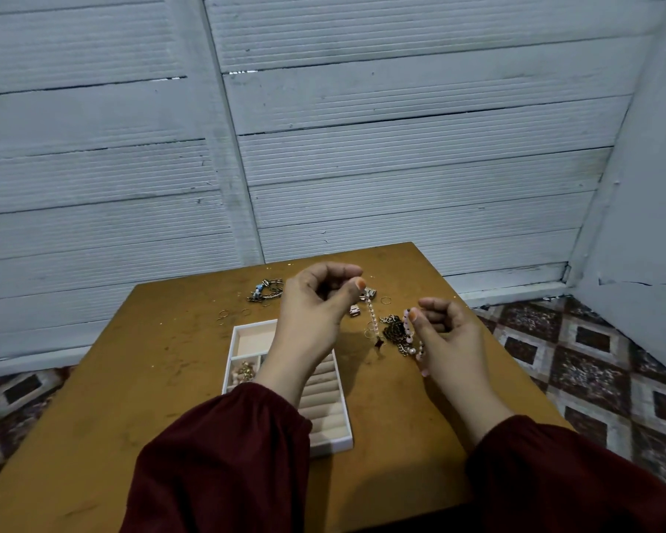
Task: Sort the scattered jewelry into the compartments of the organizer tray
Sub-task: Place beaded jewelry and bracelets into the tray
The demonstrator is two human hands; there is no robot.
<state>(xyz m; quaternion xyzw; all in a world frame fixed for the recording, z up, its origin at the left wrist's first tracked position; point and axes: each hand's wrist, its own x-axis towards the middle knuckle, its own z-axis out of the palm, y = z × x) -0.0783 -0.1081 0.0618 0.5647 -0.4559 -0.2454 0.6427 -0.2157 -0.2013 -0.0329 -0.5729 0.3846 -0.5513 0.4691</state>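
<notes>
My left hand (316,302) is raised above the white organizer tray (233,350) and pinches the top of a thin chain (372,313) that hangs down with a dark charm at its end. My right hand (445,332) pinches a pink beaded strand (412,338) that dangles beside a dark tangled pile of chains (395,330) on the table. The tray has open square compartments at its far end and padded ring rolls (322,394) nearer to me. One left compartment holds pinkish beaded jewelry (244,372). My left forearm covers part of the tray.
On the brown wooden table (162,378), a cluster of metal bracelets (265,290) lies at the far side, thin gold rings (224,315) lie left of the tray, and small clasps (355,310) and a ring (386,300) lie between my hands. Patterned floor and white walls surround the table.
</notes>
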